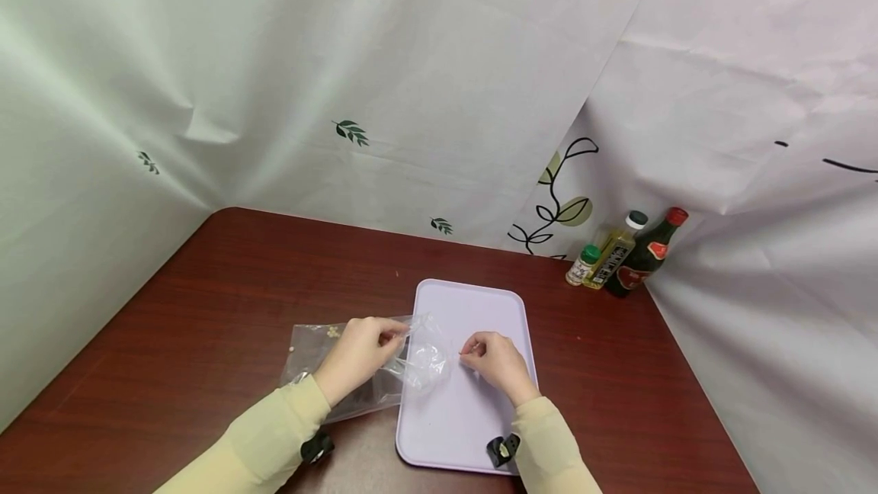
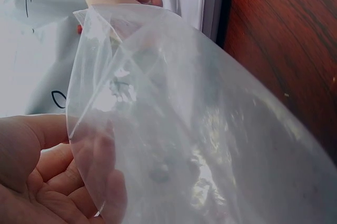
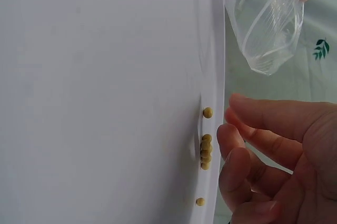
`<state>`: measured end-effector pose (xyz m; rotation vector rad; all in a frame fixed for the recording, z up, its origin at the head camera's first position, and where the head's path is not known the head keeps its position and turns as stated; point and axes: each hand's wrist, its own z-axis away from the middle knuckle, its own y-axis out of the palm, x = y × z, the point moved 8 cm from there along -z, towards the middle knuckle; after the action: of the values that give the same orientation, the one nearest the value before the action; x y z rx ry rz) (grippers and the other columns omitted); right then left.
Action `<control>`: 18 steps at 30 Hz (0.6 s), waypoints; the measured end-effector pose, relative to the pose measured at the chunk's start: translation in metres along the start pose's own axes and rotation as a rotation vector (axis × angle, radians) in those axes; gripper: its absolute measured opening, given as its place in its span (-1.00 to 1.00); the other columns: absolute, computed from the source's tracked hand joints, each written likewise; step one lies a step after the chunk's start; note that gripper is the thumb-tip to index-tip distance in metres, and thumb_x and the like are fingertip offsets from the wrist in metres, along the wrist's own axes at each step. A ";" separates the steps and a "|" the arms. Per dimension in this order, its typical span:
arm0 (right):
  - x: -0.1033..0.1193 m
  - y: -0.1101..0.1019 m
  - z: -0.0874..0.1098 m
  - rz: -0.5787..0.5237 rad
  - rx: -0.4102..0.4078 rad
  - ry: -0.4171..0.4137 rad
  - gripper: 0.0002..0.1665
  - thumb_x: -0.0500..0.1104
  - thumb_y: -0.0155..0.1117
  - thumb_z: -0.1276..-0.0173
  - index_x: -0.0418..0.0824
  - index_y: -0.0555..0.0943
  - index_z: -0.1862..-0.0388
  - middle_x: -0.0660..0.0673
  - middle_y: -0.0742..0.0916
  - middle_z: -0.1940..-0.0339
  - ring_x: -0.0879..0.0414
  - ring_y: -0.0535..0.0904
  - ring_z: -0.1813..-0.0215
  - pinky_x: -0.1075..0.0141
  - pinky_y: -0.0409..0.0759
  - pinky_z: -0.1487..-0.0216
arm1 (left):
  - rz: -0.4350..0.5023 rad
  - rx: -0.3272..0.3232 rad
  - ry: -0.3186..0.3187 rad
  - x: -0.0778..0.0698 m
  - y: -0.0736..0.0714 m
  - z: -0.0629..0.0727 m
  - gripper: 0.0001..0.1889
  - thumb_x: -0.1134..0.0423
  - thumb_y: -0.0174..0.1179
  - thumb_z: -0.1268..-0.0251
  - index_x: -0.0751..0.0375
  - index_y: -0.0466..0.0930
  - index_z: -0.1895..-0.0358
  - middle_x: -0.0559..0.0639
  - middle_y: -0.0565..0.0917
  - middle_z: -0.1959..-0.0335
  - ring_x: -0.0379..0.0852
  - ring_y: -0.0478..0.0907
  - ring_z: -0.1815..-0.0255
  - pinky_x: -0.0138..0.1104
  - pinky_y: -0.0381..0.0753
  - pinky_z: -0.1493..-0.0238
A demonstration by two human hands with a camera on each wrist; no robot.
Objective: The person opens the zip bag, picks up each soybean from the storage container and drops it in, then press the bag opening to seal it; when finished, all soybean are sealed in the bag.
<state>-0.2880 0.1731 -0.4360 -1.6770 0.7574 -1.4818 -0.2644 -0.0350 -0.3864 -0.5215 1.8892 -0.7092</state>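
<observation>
My left hand (image 1: pixel 361 347) holds a clear plastic bag (image 2: pixel 174 103) by its upper edge, with fingers partly seen through the film. The bag lies toward the left on the table, and its crumpled end overlaps the pale lilac tray (image 1: pixel 466 303). A few yellowish beans (image 1: pixel 333 332) show at the bag's far side. Over the tray, my right hand (image 1: pixel 495 357) has curled fingers, thumb and index tips close together; I cannot tell whether something small is between them. Several round yellow beans (image 3: pixel 206 150) sit in a line along the tray's rim, close to the right fingertips.
At the back right corner stand a small green-capped jar (image 1: pixel 583 265), an oil bottle (image 1: pixel 613 256) and a dark red-capped bottle (image 1: pixel 645 258). Patterned white cloth (image 1: pixel 411 97) hangs behind the dark red-brown table (image 1: pixel 226 303).
</observation>
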 end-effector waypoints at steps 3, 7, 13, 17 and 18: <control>-0.002 0.000 -0.002 0.011 0.004 0.007 -0.90 -0.17 0.42 -0.07 -0.06 0.63 0.52 0.10 0.53 0.66 0.24 0.39 0.58 0.34 0.35 0.50 | 0.004 0.003 -0.003 0.000 0.000 0.000 -0.83 0.43 0.27 -0.09 0.24 0.73 0.23 -0.12 0.67 0.50 -0.32 0.37 0.57 -0.47 0.39 0.53; -0.002 0.000 -0.004 0.026 -0.002 0.010 -0.89 -0.18 0.42 -0.07 -0.06 0.62 0.53 0.09 0.52 0.67 0.23 0.38 0.57 0.34 0.34 0.50 | 0.013 0.005 -0.009 0.000 0.000 -0.001 -0.83 0.44 0.27 -0.09 0.24 0.73 0.22 -0.10 0.67 0.50 -0.33 0.34 0.60 -0.47 0.36 0.57; -0.003 0.005 -0.005 0.016 -0.007 -0.001 -0.90 -0.22 0.41 -0.05 -0.10 0.62 0.52 0.10 0.52 0.67 0.25 0.38 0.58 0.35 0.34 0.51 | 0.024 0.004 -0.013 0.001 0.000 0.000 -0.83 0.45 0.26 -0.09 0.25 0.73 0.22 -0.04 0.71 0.43 -0.34 0.34 0.63 -0.48 0.35 0.60; -0.003 0.007 -0.006 0.013 -0.004 0.004 -0.91 -0.22 0.41 -0.05 -0.12 0.62 0.51 0.09 0.52 0.67 0.24 0.37 0.58 0.34 0.33 0.52 | 0.018 0.001 -0.006 0.001 0.000 0.000 -0.83 0.44 0.26 -0.10 0.25 0.73 0.22 -0.02 0.72 0.40 -0.33 0.37 0.60 -0.48 0.37 0.58; -0.003 0.007 -0.007 0.016 -0.006 0.001 -0.90 -0.22 0.41 -0.05 -0.12 0.62 0.50 0.09 0.51 0.67 0.23 0.37 0.58 0.34 0.32 0.52 | 0.018 0.001 -0.005 0.001 -0.001 0.000 -0.83 0.44 0.26 -0.10 0.26 0.73 0.22 -0.01 0.73 0.39 -0.33 0.38 0.59 -0.48 0.38 0.57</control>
<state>-0.2944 0.1703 -0.4434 -1.6712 0.7752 -1.4706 -0.2646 -0.0362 -0.3868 -0.5047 1.8863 -0.6962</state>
